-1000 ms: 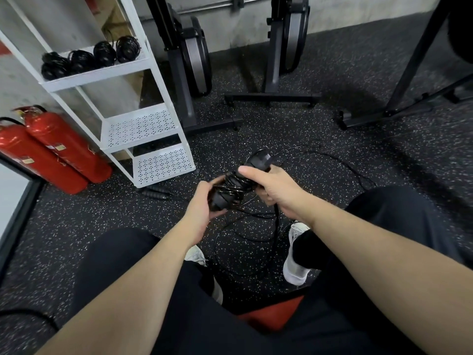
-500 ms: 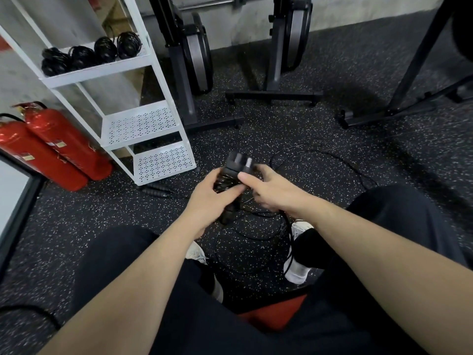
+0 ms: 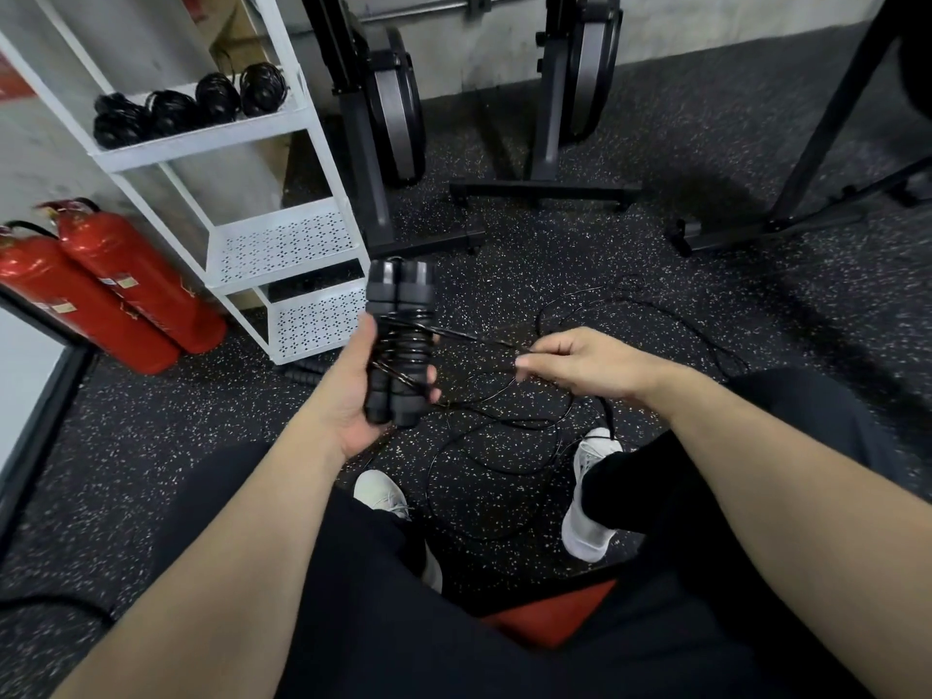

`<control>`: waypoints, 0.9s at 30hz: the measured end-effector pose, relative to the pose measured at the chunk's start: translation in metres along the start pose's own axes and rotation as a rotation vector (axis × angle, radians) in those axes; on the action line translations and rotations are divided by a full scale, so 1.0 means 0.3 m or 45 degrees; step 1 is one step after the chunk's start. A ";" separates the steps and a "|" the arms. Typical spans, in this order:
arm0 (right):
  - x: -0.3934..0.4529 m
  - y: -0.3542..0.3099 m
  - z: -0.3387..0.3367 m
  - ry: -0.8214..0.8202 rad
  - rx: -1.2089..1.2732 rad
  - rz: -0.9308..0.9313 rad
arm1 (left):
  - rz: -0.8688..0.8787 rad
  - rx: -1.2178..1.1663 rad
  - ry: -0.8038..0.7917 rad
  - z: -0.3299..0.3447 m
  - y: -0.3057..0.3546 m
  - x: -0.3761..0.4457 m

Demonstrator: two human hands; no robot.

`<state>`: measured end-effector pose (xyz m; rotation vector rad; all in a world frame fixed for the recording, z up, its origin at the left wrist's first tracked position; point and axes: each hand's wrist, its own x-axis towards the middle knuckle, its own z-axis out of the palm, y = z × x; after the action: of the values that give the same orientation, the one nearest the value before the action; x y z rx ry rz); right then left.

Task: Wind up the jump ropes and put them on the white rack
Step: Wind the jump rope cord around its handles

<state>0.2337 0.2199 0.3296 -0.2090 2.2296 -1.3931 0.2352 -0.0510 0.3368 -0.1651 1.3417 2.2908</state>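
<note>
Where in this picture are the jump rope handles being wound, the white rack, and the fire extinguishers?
jump rope handles (image 3: 400,315): head view, on the upper handle bodies.
white rack (image 3: 201,143): head view, front rim of its top shelf.
fire extinguishers (image 3: 136,274): head view, on the nearer red cylinder.

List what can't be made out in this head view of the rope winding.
- Rope handles: lower ends hidden inside the left hand.
- Loose cord on the floor: thin, overlapping loops, partly behind the right hand; remaining length unclear.
- Wound ropes on the white rack: small and dark; count uncertain.
- Black handle beneath the rack: blurred, mostly hidden by the left hand.
</note>
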 end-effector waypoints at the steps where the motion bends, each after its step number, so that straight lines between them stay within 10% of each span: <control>1: -0.002 0.004 -0.005 0.009 0.026 0.013 | -0.033 0.007 -0.006 -0.005 0.009 -0.002; 10: 0.009 0.011 -0.008 0.001 -0.023 0.201 | -0.532 0.591 -0.233 0.020 0.005 -0.031; 16: 0.038 0.027 0.001 0.059 -0.205 0.266 | -0.413 1.454 -0.555 0.032 -0.031 0.007; 27: 0.064 0.003 0.066 -0.037 -0.429 -0.020 | -0.451 1.897 -0.330 0.052 -0.169 0.076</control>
<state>0.2269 0.1972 0.3156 -0.3587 2.4308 -1.0058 0.2404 -0.0096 0.2971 0.3462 2.2096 0.5967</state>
